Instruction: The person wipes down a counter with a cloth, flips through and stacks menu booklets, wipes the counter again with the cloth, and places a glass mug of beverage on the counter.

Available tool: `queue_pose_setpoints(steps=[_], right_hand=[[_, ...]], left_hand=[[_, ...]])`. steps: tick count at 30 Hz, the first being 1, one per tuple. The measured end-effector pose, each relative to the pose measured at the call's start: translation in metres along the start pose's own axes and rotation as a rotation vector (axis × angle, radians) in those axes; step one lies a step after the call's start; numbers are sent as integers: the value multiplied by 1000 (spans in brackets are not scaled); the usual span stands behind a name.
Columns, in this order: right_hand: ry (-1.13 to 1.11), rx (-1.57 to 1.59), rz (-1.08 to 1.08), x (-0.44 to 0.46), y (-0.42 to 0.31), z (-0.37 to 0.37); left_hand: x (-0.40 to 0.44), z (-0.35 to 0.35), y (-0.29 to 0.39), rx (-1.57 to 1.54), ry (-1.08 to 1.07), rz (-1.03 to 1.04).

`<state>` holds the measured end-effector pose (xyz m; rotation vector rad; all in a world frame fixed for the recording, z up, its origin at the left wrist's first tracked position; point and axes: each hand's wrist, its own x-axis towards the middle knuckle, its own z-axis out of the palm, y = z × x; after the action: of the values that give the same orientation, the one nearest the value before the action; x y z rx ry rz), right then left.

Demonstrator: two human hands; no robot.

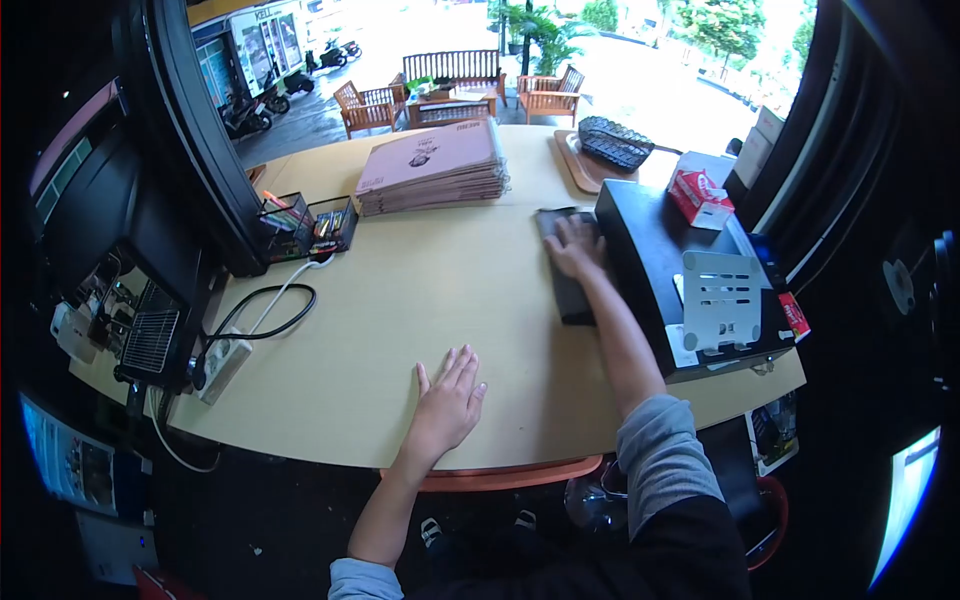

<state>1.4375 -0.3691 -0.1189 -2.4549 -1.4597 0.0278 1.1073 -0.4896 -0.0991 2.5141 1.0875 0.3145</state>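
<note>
My left hand [448, 402] lies flat on the pale wooden table [430, 280] near its front edge, fingers spread and holding nothing. Farther right, my right hand [577, 247] rests with fingers apart on a dark flat item [572, 300], which lies against the left side of a black box [650, 250]. What the dark item is I cannot tell. A silver slotted stand [722, 300] and a red and white packet [700, 200] sit on top of the box.
A stack of pink menus [435, 165] lies at the back. Behind the box are a wooden tray [580, 170] and a black basket [615, 143]. Pen holders [300, 225], a power strip [225, 370] and a looped black cable [312, 300] are on the left.
</note>
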Motion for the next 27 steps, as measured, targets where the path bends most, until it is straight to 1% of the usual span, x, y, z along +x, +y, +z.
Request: queue_pose_setpoints(steps=[1,4,6,8,10,11,13,14,16,17,19,20,22,23,24,26,27], right_hand=[[11,34,109,5,8,-3],[64,-27,130,-15,10,3],[156,-111,10,-52,1,16],[-14,10,-343,-122,-19,-11],[-92,57,-650,-189,-25,-29],[-96,51,-638,-200,-18,-31],[-98,198,-707,-219,12,-38],[-34,144,-635,-216,25,-42],[52,90,-303,-208,31,-39],[51,90,-296,-203,25,-31],[134,61,-116,-203,-20,-17],[89,79,-251,-210,-44,-18],[14,127,-602,-244,-89,-15],[2,82,-756,-261,-104,-9],[58,264,-861,-283,-105,-5],[-29,145,-892,-301,-81,-17],[-6,160,-827,-306,-61,-30]], left_hand=[[-1,1,1,19,26,-1],[2,-3,0,-9,-26,-20],[2,-4,-2,-12,-41,-14],[3,-7,-3,-15,-54,6],[4,-10,-6,-48,-87,8],[3,-9,-9,-56,-95,17],[3,-12,-17,-79,-90,64],[0,-17,-19,-77,-92,70],[-11,-30,-20,-219,100,143],[-16,-34,-19,-219,93,146],[-27,-41,-14,-388,289,211],[-30,-43,-9,-388,284,216],[-29,-45,7,-431,410,309],[-28,-44,15,-459,404,327],[-26,-40,25,-467,393,348],[-23,-30,47,-489,412,404],[-22,-24,58,-502,381,408]])
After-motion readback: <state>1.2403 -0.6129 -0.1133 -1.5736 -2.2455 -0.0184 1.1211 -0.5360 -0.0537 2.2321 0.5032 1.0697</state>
